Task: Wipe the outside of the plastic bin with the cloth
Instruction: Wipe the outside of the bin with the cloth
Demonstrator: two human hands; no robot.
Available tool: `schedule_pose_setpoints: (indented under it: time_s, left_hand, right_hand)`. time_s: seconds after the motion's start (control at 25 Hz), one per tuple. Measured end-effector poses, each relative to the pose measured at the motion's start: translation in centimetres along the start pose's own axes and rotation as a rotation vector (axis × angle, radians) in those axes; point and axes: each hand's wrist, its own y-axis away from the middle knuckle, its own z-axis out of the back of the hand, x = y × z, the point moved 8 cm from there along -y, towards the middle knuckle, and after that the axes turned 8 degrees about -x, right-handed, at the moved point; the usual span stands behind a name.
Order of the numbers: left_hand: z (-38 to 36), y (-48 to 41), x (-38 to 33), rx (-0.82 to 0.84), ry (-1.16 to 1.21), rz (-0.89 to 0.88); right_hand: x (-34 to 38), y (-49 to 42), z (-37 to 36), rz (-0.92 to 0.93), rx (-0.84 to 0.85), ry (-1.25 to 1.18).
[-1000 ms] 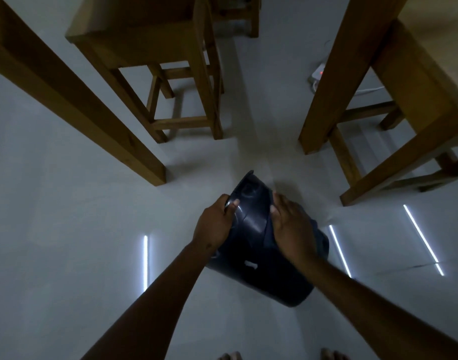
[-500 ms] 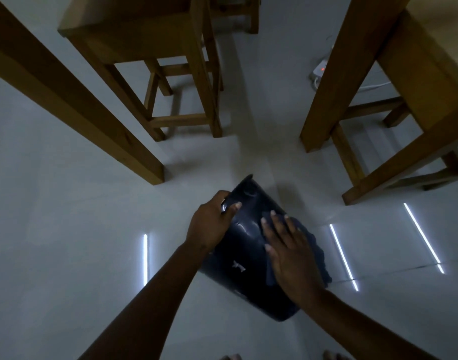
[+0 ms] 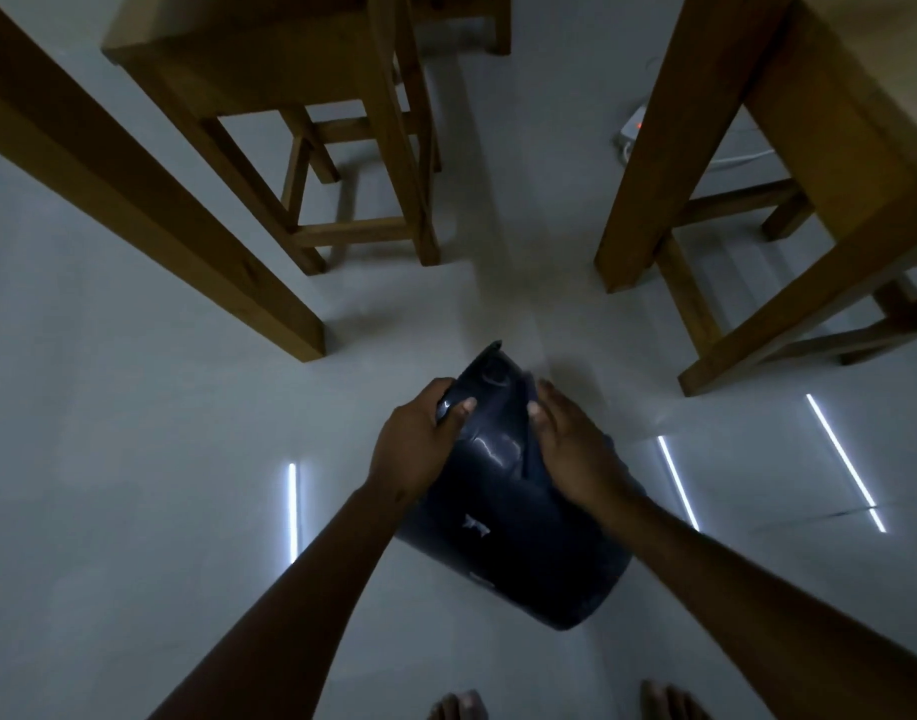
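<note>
Bin (image 3: 503, 517) lies tilted on its side over the floor (image 3: 134, 407), dark, glossy, its closed end toward the feet. Left hand (image 3: 420, 441) grips the far rim, fingers (image 3: 464, 406) clamped over the edge, thumb on the outer wall; this grip matches half a second ago.

Right hand (image 3: 570, 454) has changed. Half a second ago it lay flat and spread low on the bin's side; now it sits higher, toward the rim, fingers bunched together and pressing a dark cloth (image 3: 526, 433) against the wall. The cloth is hard to tell from the bin in this dim light, only a fold line shows.

Reading: one wiping stroke up the side toward the rim, bin steadied by the left hand. The near and lower faces probably remain to be wiped; the bin would need turning.

Table legs (image 3: 648, 163) stand well apart.
</note>
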Motion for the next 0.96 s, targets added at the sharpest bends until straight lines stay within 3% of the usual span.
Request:
schedule_pose_setpoints:
  time_s: [0.08, 0.12, 0.2, 0.28, 0.36, 0.48, 0.64, 0.68, 0.76, 0.84, 0.88, 0.96]
  left_hand:
    - [-0.3, 0.3, 0.3, -0.005, -0.005, 0.022]
    - [-0.4, 0.1, -0.1, 0.002, -0.014, 0.026]
    - [-0.6, -0.8, -0.6, 0.033, 0.009, 0.062]
    - [-0.7, -1.2, -0.6, 0.122, 0.194, 0.158]
    - [-0.9, -0.1, -0.2, 0.193, 0.260, 0.179]
    - [-1.0, 1.0, 0.4, 0.110, 0.095, 0.132]
    - [-1.5, -0.5, -1.2, 0.063, 0.105, 0.050]
    - [-1.5, -0.7, -1.3, 0.065, 0.119, 0.052]
    - [-1.6, -0.7, -1.2, 0.060, 0.107, 0.066]
    - [-2.0, -0.5, -1.3, 0.071, 0.061, 0.070]
    - [-2.1, -0.6, -1.6, 0.086, 0.038, 0.073]
    - [-2.2, -1.1, -2.1, 0.117, 0.015, 0.061]
  right_hand:
    - [-2.2, 0.6, 0.2, -0.159, -0.013, -0.068]
    - [-1.3, 2.5, -0.6, -0.141, 0.001, -0.044]
    - [3.0, 6.5, -1.3, 0.097, 0.004, 0.108]
    - [3.4, 5.0, -0.9, 0.252, -0.003, 0.196]
    - [0.0, 0.2, 1.4, 0.037, -0.014, 0.104]
    - [-2.1, 0.4, 2.4, -0.141, -0.117, 0.120]
    - [2.8, 5.3, -1.2, 0.264, -0.018, 0.258]
    - [2.4, 3.4, -0.4, 0.268, -0.016, 0.265]
    - [-1.6, -0.2, 1.7, -0.008, -0.022, 0.158]
    - [-3.1, 0.8, 2.8, -0.127, -0.106, 0.138]
    - [-2.3, 2.9, 1.9, -0.120, -0.110, 0.159]
    - [1.6, 6.7, -0.2, 0.130, -0.046, 0.290]
